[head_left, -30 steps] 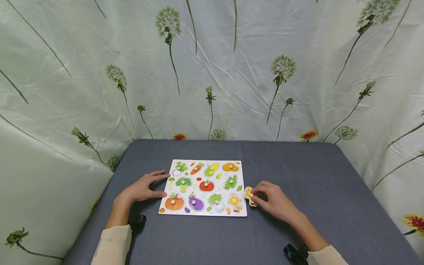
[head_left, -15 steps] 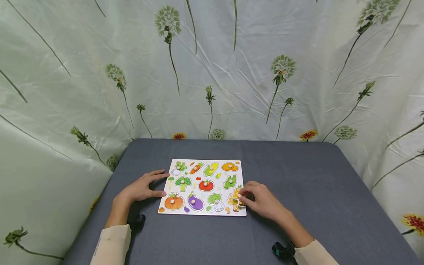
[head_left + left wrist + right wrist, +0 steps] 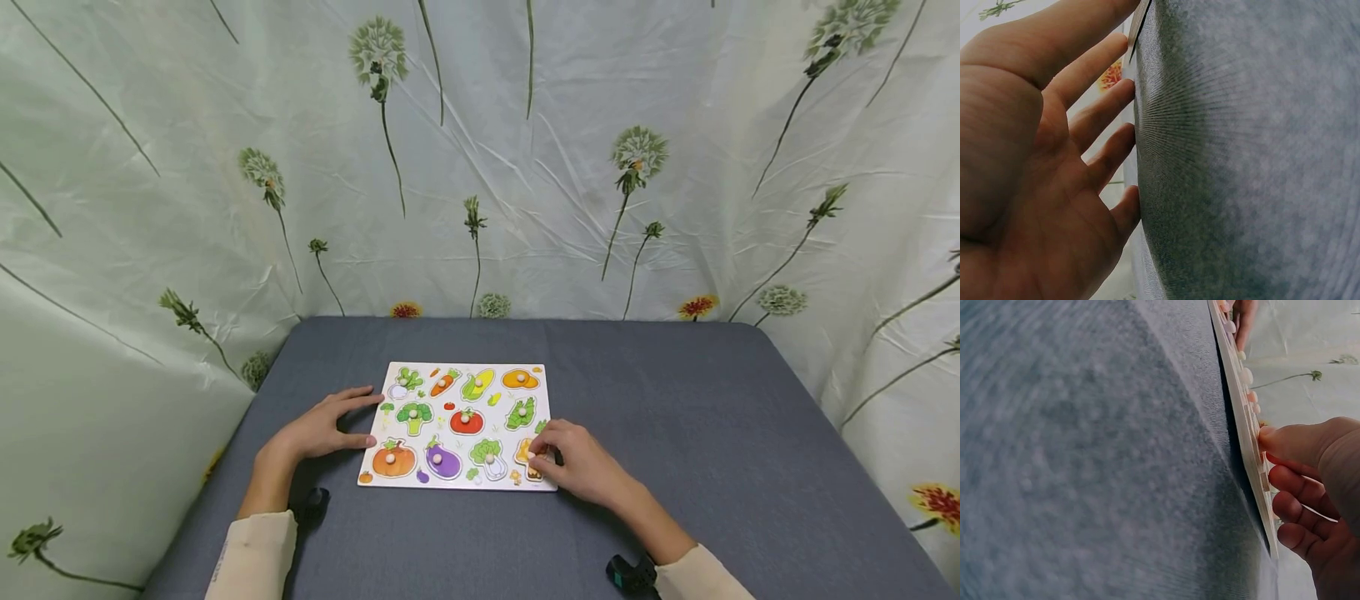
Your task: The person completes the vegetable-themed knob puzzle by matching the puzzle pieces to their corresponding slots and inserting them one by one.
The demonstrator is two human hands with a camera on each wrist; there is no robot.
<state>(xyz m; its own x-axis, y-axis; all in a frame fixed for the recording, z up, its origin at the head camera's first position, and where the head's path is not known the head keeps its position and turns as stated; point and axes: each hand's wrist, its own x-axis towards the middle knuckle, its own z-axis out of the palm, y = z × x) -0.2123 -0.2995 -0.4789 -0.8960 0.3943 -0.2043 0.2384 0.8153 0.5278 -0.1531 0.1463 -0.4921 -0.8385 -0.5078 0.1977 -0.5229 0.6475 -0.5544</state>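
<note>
A white wooden peg puzzle board (image 3: 495, 429) lies on the grey cloth, with knobbed vegetable pieces in it, among them a tomato (image 3: 467, 422), an eggplant (image 3: 443, 461) and a pumpkin (image 3: 393, 460). At its near right corner my right hand (image 3: 583, 458) pinches the mushroom puzzle piece (image 3: 522, 451) between thumb and fingers. These fingers partly hide the piece, and its knob is out of sight. It sits over the mushroom spot; whether it lies flush cannot be told. Along the board's left edge rests my left hand (image 3: 321, 427), thumb and fingers extended, fingertips touching the edge.
A grey cloth-covered table (image 3: 660, 383) extends around the board on every side. Behind it hangs a pale curtain (image 3: 555, 192) printed with dandelions. Dark wrist devices sit below both forearms, the right one (image 3: 632, 575) near the front edge of view.
My right hand has carried the mushroom piece leftward from beside the board, onto its near right corner. The left hand stays at the left edge.
</note>
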